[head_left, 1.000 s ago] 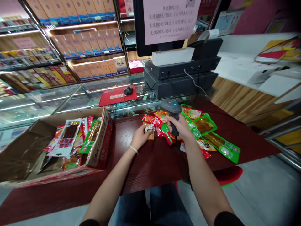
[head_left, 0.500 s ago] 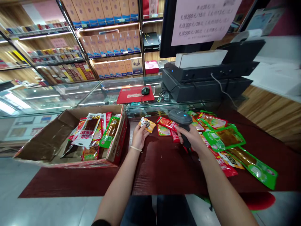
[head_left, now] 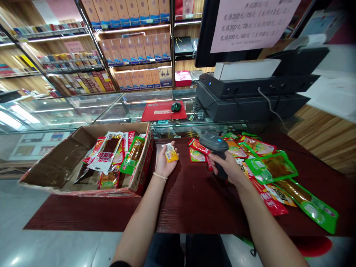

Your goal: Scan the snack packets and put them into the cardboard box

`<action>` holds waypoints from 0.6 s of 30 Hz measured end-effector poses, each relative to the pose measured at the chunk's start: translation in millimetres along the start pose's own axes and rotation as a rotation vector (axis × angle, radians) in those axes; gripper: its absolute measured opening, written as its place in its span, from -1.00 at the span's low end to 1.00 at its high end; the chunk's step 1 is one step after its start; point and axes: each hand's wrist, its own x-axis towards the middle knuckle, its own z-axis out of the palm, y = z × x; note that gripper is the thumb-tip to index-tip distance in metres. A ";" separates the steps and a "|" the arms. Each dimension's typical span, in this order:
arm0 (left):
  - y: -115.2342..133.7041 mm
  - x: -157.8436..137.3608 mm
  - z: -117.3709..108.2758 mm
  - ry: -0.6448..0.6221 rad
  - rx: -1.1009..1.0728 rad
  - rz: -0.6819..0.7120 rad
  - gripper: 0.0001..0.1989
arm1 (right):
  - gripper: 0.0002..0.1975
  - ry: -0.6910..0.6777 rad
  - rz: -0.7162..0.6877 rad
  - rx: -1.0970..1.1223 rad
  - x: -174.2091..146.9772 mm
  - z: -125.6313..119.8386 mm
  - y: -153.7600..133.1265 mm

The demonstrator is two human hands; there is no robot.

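Note:
A small yellow and white snack packet [head_left: 171, 153] rests in my left hand [head_left: 166, 163], which is turned palm up with the fingers curled about it. My right hand [head_left: 229, 166] is wrapped round the handle of a black barcode scanner [head_left: 214, 142], held above the brown table [head_left: 191, 207]. Beneath and beside the scanner lie a red snack packet [head_left: 198, 146] and a heap of others, among them a green-edged packet [head_left: 271, 167] and a long green packet [head_left: 311, 204]. Left of my left hand stands an open cardboard box [head_left: 139, 172] with several packets inside.
Behind the table runs a glass counter [head_left: 133, 97] bearing a red mouse pad [head_left: 150, 112] and a black mouse [head_left: 175, 107]. A black cash drawer [head_left: 236, 105] and a monitor [head_left: 204, 40] stand at the back right. Shelves of boxes [head_left: 139, 48] line the back.
My left hand has rolled palm up, turning the small packet so another face shows. The right hand keeps its hold on the scanner. The whole view has shifted slightly.

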 end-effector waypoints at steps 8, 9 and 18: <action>-16.4 0.9 3.4 0.238 0.315 0.156 -0.56 | -0.61 0.004 0.003 -0.032 -1.5 1.4 1.0; -16.7 1.5 2.0 0.275 0.294 0.139 -0.59 | -0.60 0.003 0.004 -0.043 -2.0 1.7 0.5; -10.6 6.4 -2.8 0.236 -0.018 0.009 -0.81 | -0.63 -0.018 0.001 -0.147 -4.7 3.8 -0.9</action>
